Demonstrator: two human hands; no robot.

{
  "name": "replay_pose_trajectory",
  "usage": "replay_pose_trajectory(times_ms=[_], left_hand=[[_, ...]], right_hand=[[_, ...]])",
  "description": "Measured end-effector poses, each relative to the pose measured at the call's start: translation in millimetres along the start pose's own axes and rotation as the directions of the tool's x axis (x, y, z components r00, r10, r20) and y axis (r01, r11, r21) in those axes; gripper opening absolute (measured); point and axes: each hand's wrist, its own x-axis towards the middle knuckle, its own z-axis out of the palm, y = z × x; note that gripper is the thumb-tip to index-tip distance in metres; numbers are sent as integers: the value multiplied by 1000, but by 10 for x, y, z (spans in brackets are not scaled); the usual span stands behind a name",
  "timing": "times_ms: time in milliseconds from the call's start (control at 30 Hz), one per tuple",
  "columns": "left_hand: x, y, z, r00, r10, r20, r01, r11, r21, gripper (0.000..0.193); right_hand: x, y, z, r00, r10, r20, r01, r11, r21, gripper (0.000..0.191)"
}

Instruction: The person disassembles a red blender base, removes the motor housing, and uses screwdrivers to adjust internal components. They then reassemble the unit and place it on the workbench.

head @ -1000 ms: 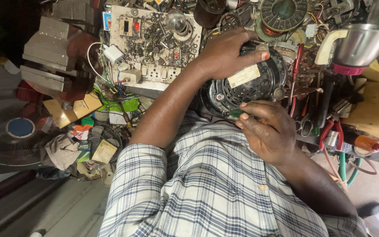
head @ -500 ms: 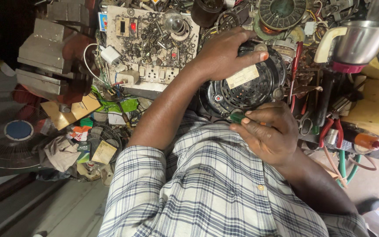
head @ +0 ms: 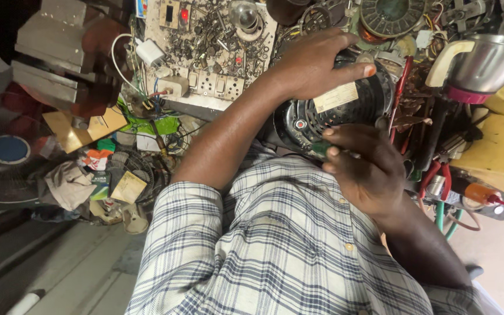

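Black motor housing (head: 322,119), pale rectangular label (head: 335,97) | left hand (head: 313,65) grips rim | right hand (head: 364,169) fingers pinch green tool (head: 320,149)

The left hand (head: 313,64) lies palm-down, fingers spread and curled, its thumb stretched out to the right. The forearm runs back bare to a rolled checked sleeve. The right hand (head: 366,169) sits just below it — fingers bunched in a tight grip, wrist bent.

The left hand (head: 316,64) covers much of the black round motor housing (head: 298,119). The right hand (head: 366,169) hides most of a green-handled tool (head: 321,149); its tip cannot be seen. The steel jar (head: 488,61) is cut off by the edge.
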Motion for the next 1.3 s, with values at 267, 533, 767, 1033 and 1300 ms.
replay_pose_trajectory(times_ms=[267, 533, 767, 1033, 1300], left_hand=[[6, -8, 39, 1000, -12, 11, 12, 1000, -5, 89], [1, -38, 72, 999, 12, -32, -12, 1000, 16, 88], [3, -29, 60, 1000, -1, -24, 2, 1000, 3, 88], [-21, 7, 11, 1000, -15, 1, 15, 1000, -7, 88], [0, -9, 35, 1000, -3, -18, 3, 1000, -19, 87]], right_hand=[[-49, 5, 17, 1000, -9, -24, 6, 991, -132, 36], [-60, -27, -12, 999, 30, 28, -29, 999, -21, 31], [-42, -83, -1, 996, 61, 58, -58, 997, -56, 31], [64, -99, -24, 998, 64, 20, -61, 989, -131, 32], [38, -59, -13, 998, 56, -17, -58, 987, -149, 33]])
